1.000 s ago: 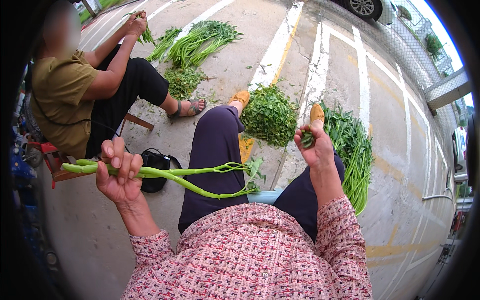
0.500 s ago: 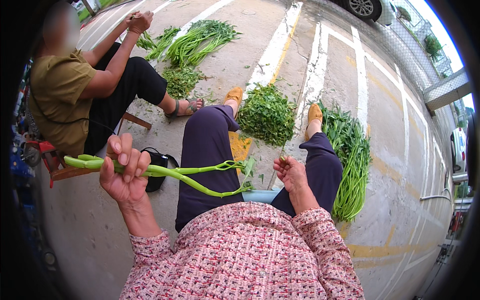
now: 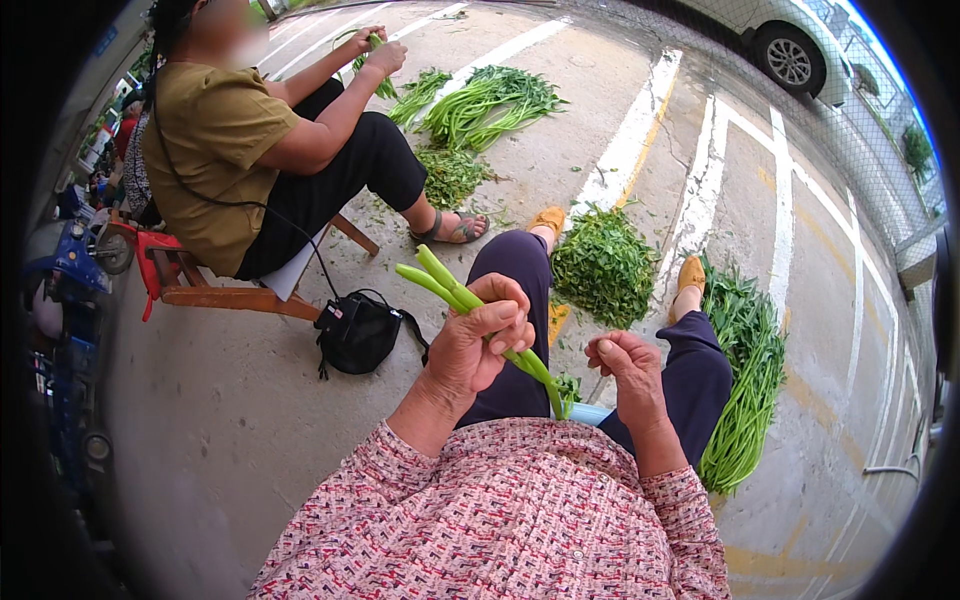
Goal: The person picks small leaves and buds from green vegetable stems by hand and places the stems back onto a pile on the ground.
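My left hand [image 3: 470, 345] is closed around a few thick green water spinach stems [image 3: 432, 282]. Their bare ends point up to the far left, and the lower part slants down in front of my lap to a small leafy tip. To the right, my right hand [image 3: 636, 385] is raised with thumb and fingers pinched together, apart from the stems; anything between the fingertips is too small to make out. A heap of plucked leaves [image 3: 605, 268] lies on the ground between my feet. Beside my right leg rests a long bunch of water spinach [image 3: 748, 395], leaves away from me.
On the left a person [image 3: 215, 150] sits on a wooden chair [image 3: 235, 298], both hands on greens. Near them lie more water spinach [image 3: 490, 105] and a leaf pile [image 3: 450, 175]. A black bag [image 3: 362, 332] sits on the concrete. A car wheel [image 3: 790, 57] shows at the back.
My left hand has moved right and closer to my right hand, and the stems have swung from level to steeply slanted. The whole view has shifted left; my right hand stays pinched.
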`<action>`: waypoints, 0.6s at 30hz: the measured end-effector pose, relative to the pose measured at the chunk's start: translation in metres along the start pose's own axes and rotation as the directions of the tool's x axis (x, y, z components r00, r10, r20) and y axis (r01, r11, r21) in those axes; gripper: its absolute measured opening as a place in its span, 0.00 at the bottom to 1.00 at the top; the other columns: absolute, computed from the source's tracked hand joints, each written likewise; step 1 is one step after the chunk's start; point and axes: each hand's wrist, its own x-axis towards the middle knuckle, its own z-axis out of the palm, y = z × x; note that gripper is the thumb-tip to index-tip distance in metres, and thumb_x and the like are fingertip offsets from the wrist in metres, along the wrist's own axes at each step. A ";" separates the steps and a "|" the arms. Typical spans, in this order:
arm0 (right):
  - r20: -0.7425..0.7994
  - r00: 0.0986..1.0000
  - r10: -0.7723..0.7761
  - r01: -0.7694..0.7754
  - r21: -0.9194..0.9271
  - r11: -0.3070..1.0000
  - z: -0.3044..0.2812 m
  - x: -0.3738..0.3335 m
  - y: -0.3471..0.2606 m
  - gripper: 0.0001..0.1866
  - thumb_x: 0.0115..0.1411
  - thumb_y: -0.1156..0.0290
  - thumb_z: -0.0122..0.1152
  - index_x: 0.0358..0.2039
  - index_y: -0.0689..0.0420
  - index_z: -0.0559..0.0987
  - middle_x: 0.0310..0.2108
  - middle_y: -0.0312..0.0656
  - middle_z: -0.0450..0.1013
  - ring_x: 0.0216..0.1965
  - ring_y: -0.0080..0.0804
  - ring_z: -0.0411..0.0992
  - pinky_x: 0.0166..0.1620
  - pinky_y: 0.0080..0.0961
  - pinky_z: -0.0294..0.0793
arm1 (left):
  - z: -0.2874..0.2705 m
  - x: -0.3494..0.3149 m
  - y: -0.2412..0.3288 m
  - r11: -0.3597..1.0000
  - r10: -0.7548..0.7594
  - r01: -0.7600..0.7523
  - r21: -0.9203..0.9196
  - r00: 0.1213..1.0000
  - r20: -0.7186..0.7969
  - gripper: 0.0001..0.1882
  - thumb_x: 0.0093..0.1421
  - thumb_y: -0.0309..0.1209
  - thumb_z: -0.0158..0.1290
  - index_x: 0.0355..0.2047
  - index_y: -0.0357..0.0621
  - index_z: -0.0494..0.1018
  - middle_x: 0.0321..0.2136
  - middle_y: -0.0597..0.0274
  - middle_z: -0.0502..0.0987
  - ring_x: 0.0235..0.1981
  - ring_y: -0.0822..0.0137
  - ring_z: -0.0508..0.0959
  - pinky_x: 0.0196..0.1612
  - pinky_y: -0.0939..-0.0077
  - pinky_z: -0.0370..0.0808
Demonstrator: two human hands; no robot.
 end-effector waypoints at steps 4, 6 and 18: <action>0.048 0.962 0.270 -0.240 0.627 0.741 0.004 -0.001 -0.010 0.07 0.61 0.69 0.54 0.32 0.59 0.75 0.29 0.38 0.72 0.28 0.24 0.69 0.31 0.19 0.67 | 0.002 -0.002 -0.007 1.000 -0.020 0.020 0.009 1.000 -0.016 0.04 0.56 0.26 0.52 0.31 0.39 0.72 0.22 0.66 0.69 0.13 0.81 0.60 0.26 0.79 0.64; 0.051 0.942 0.332 -0.272 0.694 0.667 0.000 0.001 -0.008 0.06 0.61 0.70 0.53 0.32 0.59 0.73 0.29 0.40 0.71 0.29 0.27 0.69 0.30 0.21 0.69 | 0.004 -0.002 -0.006 0.999 -0.026 0.026 0.020 0.999 -0.030 0.04 0.56 0.26 0.51 0.32 0.40 0.72 0.21 0.66 0.69 0.13 0.81 0.60 0.26 0.80 0.64; -0.102 0.995 0.015 -0.012 0.023 1.000 0.017 -0.001 -0.032 0.11 0.60 0.67 0.56 0.37 0.61 0.79 0.31 0.34 0.75 0.29 0.17 0.68 0.32 0.14 0.64 | 0.018 -0.005 -0.008 0.993 -0.072 0.074 0.090 0.997 -0.029 0.03 0.56 0.24 0.52 0.32 0.39 0.72 0.19 0.70 0.68 0.15 0.80 0.62 0.25 0.81 0.62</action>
